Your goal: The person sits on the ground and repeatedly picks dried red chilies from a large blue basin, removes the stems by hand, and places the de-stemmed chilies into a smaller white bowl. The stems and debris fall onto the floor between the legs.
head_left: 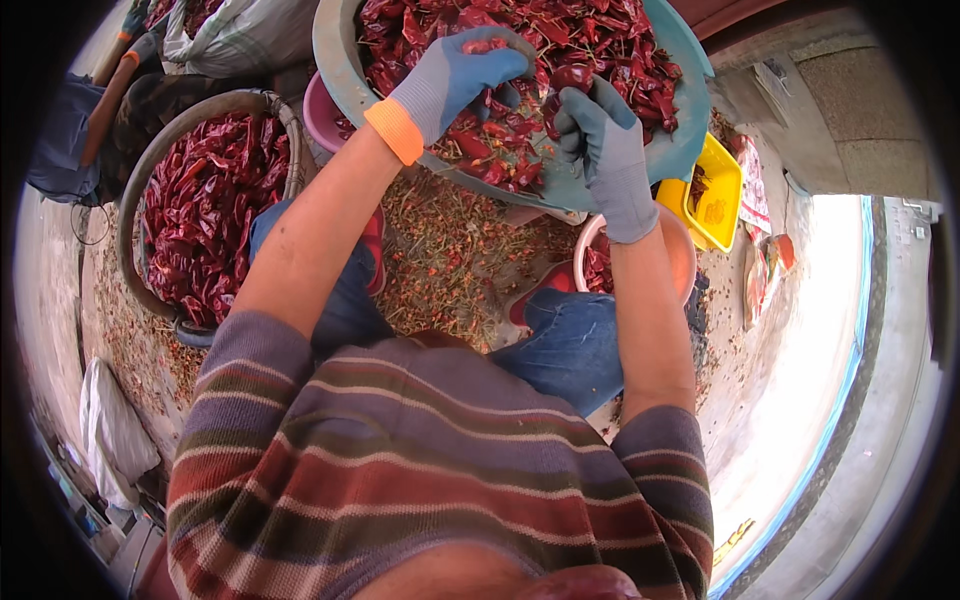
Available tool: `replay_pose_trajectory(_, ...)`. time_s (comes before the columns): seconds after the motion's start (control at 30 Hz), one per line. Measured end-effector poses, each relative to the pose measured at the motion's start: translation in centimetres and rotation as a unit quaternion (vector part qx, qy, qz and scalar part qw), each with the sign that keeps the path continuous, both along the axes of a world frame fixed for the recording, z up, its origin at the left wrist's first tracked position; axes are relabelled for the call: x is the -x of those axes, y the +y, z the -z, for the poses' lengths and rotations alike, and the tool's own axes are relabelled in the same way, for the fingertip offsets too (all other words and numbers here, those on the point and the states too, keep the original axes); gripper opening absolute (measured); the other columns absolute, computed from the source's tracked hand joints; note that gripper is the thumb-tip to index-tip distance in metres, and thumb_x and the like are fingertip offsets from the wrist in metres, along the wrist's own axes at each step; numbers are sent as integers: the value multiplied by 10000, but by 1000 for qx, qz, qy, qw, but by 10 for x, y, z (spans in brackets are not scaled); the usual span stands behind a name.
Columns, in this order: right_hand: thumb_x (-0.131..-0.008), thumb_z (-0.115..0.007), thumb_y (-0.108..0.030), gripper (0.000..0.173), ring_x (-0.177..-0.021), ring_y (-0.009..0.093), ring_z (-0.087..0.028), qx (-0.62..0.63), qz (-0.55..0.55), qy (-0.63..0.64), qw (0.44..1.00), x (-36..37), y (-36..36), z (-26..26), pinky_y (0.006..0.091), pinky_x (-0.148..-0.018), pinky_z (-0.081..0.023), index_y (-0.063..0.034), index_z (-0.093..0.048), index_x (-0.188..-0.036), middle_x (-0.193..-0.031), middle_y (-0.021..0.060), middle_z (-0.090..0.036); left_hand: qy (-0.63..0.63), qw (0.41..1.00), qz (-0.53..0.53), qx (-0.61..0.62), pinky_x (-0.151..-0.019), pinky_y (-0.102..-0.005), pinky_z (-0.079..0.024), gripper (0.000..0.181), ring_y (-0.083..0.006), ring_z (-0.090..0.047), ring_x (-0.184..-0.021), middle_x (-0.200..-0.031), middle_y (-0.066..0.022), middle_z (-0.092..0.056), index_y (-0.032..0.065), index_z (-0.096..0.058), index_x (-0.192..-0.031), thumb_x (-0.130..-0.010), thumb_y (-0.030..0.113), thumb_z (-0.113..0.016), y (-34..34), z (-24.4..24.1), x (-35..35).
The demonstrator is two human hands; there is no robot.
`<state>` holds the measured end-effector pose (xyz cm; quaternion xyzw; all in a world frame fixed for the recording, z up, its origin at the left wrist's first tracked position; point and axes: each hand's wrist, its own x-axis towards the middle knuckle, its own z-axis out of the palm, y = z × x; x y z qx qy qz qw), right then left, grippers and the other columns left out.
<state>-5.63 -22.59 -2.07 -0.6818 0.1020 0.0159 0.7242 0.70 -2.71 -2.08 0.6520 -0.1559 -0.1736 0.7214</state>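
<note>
My left hand [472, 71], in a grey knit glove with a blue coated palm and orange cuff, is curled over a large greenish basin [574, 187] of dried red chili peppers [555, 26]. Red shows between its thumb and fingers; whether it grips a pepper is unclear. My right hand [604, 139], gloved alike, pinches a dark red dried chili [571, 77] between thumb and fingers. Both hands are close together above the basin. Below them lie broken chilies and loose seeds [499, 146] on the basin's floor, part of which is bare near my right hand.
A round basket [131, 217] heaped with chilies stands left, near a pink tub [319, 120]. By my right knee are a pink bucket [682, 255] and a yellow bin [724, 202]. Stems and scraps [442, 255] litter the floor. Another person [67, 142] works upper left beside a white sack [240, 37].
</note>
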Motion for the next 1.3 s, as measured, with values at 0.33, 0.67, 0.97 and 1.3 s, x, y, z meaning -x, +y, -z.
replay_pose_trajectory(0.33, -834, -680, -187, 325, -677, 315, -661, 452, 55, -229, 860, 5, 8, 14, 379, -604, -515, -44, -627, -1121, -787, 147, -676, -62, 996, 58, 27, -791, -270, -545, 323, -87, -643, -825, -1122, -24, -668, 94, -650, -1249, -935, 160, -617, -8, 9, 10)
replay_pose_trajectory(0.67, -851, -650, -198, 184, -678, 356, -657, 543, 60, -268, 794, 9, 17, 3, 428, -579, -511, -89, -604, -992, -792, 138, -676, -65, 996, 45, -46, -795, -239, -530, 329, -73, -647, -884, -1091, -6, -678, 145, -664, -1239, -912, 139, -628, -11, -1, 18)
replay_pose_trajectory(0.97, -877, -647, -250, 311, -720, 252, -663, 396, -21, -101, 912, 2, 13, 19, 348, -658, -505, -73, -637, -1133, -866, 147, -692, -99, 993, -1, -61, -654, -206, -500, 319, -50, -656, -790, -907, -15, -703, 169, -675, -1211, -897, 136, -635, -10, 4, 14)
replay_pose_trajectory(1.3, -904, -589, -334, 328, -940, 341, -658, 435, -85, 29, 896, -12, -7, 41, 410, -847, -504, -87, -690, -1095, -987, 169, -705, -82, 993, -41, 77, -553, -218, -483, 375, -107, -674, -709, -833, -48, -692, 64, -648, -1226, -871, 175, -695, 0, 13, 5)
